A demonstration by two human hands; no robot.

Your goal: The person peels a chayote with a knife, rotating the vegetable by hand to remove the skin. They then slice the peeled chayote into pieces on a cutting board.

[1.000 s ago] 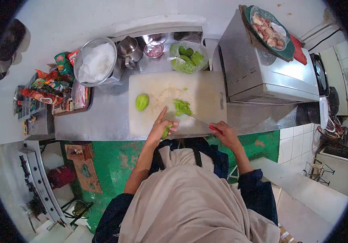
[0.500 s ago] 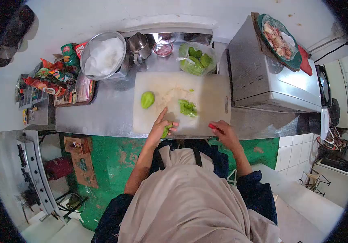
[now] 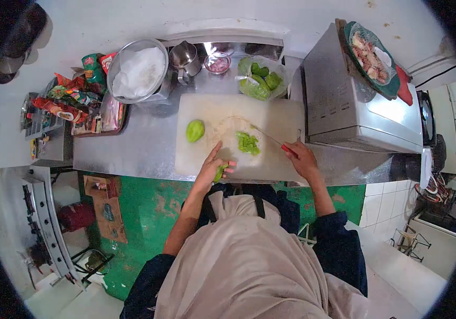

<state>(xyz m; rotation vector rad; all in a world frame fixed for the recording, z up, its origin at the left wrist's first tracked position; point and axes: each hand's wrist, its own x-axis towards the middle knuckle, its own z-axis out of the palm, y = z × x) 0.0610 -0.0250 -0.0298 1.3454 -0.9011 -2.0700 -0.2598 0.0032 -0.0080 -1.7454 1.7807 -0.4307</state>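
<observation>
My left hand (image 3: 213,169) is at the front edge of the white cutting board (image 3: 275,114), curled around a light green vegetable piece (image 3: 220,171), its index finger pointing forward. The fingers partly hide the piece. In my right hand (image 3: 301,158) is a knife (image 3: 270,137) with a red handle, its thin blade reaching over the board towards the upper left. A small heap of chopped green pieces (image 3: 248,143) lies between my hands, below the blade. A whole light green vegetable (image 3: 195,131), perhaps a chayote, rests at the board's left side.
Behind the board stand a clear bag of green vegetables (image 3: 261,80), a small bowl of chopped pink food (image 3: 218,63), a metal jug (image 3: 184,59) and a large bowl (image 3: 138,72). Packets (image 3: 68,101) crowd the left. A metal appliance (image 3: 360,101) at right bears a green plate (image 3: 371,56).
My right hand has moved forward and to the right, bringing the knife over the board with its blade now visible. My left hand has stayed nearly in place, still holding the vegetable piece.
</observation>
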